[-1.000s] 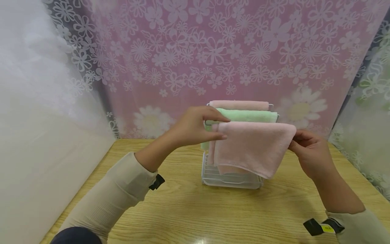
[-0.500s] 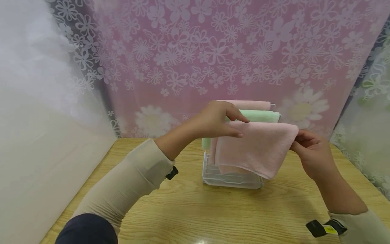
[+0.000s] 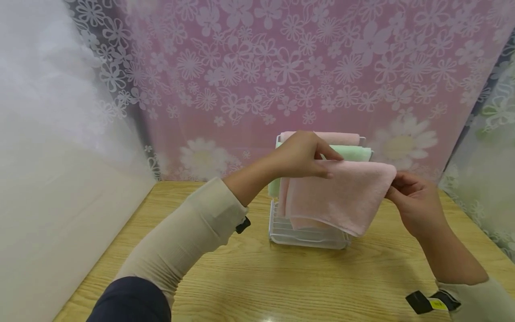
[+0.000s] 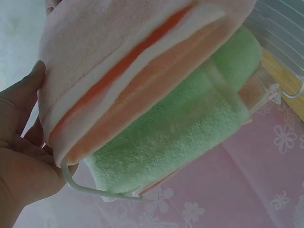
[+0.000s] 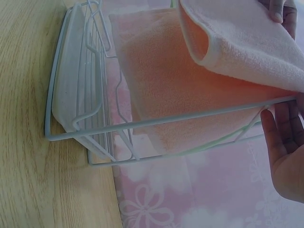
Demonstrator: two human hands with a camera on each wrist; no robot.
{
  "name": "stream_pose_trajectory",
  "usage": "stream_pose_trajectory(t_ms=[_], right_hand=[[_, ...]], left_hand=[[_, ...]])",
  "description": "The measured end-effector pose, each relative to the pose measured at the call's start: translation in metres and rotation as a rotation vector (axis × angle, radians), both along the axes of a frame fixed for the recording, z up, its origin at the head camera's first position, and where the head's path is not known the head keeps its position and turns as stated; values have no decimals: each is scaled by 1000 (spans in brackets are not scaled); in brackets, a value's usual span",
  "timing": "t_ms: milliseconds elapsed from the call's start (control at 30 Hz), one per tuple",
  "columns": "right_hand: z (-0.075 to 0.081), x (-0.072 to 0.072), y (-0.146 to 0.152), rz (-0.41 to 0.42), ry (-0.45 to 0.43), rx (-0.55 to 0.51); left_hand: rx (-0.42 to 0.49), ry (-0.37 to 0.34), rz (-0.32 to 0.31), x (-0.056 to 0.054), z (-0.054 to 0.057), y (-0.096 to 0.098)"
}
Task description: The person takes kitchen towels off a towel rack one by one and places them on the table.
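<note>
A folded pink towel (image 3: 342, 192) hangs over the front bar of a white wire rack (image 3: 273, 232). My left hand (image 3: 307, 154) pinches its top edge near the middle, thumb in front and fingers behind. At the right end, my right hand (image 3: 416, 203) holds the towel's upper corner, its fingers partly hidden behind the cloth. In the left wrist view, my left hand (image 4: 23, 147) lies along the towel's fold beside the bar's bent end. The right wrist view has my right hand (image 5: 287, 161) at the rack's upright wire, with the towel's lower front flap (image 5: 247, 42) lifted away.
Behind the front towel hang a green towel (image 3: 352, 153) and another pink towel (image 3: 338, 137) on separate bars. A white tray (image 3: 310, 241) lies at the rack's base on the wooden table (image 3: 225, 277). A flowered pink curtain (image 3: 257, 80) stands close behind.
My left hand has slid right along the towel's top edge, from its left corner toward the middle. My right hand stays at the right corner, and the towel hangs much the same.
</note>
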State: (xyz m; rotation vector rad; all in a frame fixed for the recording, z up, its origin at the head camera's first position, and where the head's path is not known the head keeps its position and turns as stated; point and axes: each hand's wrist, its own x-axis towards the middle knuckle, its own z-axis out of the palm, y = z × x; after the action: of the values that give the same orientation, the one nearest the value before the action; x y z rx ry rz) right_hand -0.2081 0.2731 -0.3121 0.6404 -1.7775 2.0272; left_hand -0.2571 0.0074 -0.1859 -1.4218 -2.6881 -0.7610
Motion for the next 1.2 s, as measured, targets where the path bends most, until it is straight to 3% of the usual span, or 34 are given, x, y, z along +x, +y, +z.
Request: stream_pose_trajectory(t_ms=[267,533,833,1200], right_hand=[[-1,0,0,-28,3,31],[-2,1,0,-46,7,40],[-3,2,-1,-48,8,60],[-2,3,1,-72,-36,94]], left_hand=[[17,-14,1,-5,-2,5],[62,-24,69,-7,-5,7],[217,-146,163,-7,-10,4],[302,-230,107,-7,1,-6]])
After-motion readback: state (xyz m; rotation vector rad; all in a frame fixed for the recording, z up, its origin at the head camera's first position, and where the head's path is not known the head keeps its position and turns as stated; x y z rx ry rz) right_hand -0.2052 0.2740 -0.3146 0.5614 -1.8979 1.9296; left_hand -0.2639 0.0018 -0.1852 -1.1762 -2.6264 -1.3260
